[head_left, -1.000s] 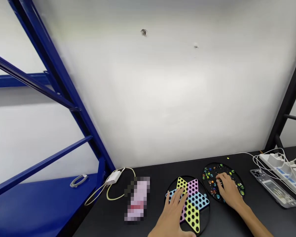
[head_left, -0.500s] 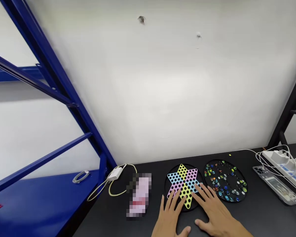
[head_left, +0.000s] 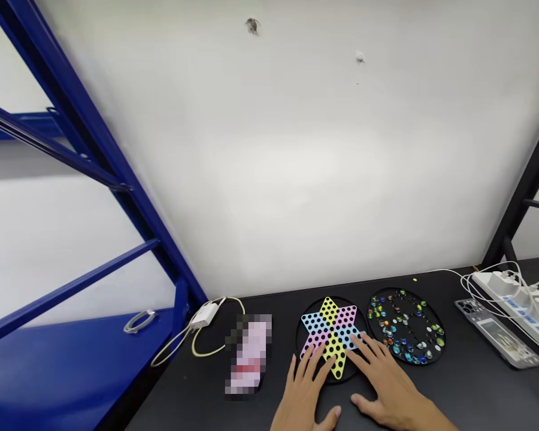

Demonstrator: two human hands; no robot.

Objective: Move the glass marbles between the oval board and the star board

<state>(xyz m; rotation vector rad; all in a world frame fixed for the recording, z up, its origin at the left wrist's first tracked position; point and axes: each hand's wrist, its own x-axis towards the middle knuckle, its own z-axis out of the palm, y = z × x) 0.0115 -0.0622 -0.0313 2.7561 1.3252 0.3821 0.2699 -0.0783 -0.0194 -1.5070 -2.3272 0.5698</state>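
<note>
left hand (head_left: pixel 302 392), right hand (head_left: pixel 388 386): splayed, gripping nothing | multicoloured black-dotted star board (head_left: pixel 334 340): at fingertips, likely being steadied | black round glass-marble tray (head_left: pixel 414 330): beyond right hand, reachable

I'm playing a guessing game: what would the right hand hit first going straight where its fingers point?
Probably the star board: fingertips of the right hand overlap its edge, though touching or hovering is unclear.

A black table (head_left: pixel 197 395) bears a star-patterned board (head_left: pixel 330 317), a round marble tray (head_left: pixel 436 311), a phone case (head_left: pixel 498 335) and a white power strip (head_left: pixel 487 279).
</note>
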